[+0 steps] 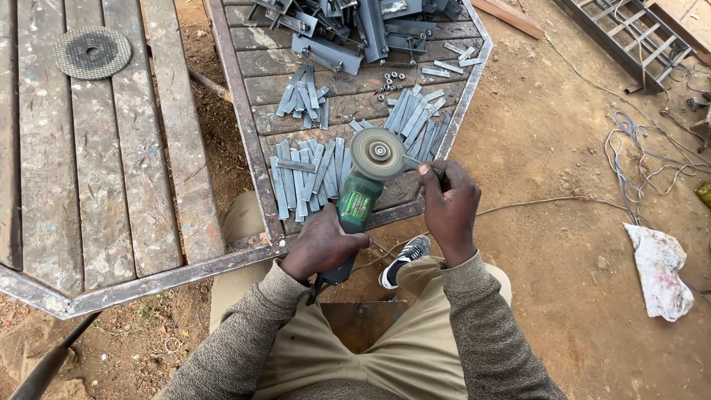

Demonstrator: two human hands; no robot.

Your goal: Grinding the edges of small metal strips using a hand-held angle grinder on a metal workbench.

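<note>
Your left hand is wrapped shut around the green body of the angle grinder, which points away from you with its disc face-up over the near edge of the tabletop. Your right hand pinches a short flat metal strip between thumb and fingers, its free end at the disc's right edge; whether it touches the disc, I cannot tell.

Handling, as judged: the strip is stiff, light and thin, likely sharp at cut ends and quick to heat; your grip sits close to the disc, and a hold at the far end of the strip suits it better. The grinder looks fairly heavy for one hand; hold it at mid-body, as you do.

Surroundings: piles of similar cut strips lie just beside the disc on the wooden planks, with a further pile beyond and dark brackets at the far end. A spare disc lies well apart on the left tabletop. Your shoe and knees sit below the grinder. Loose cables and a rag lie on the dirt to your right.
</note>
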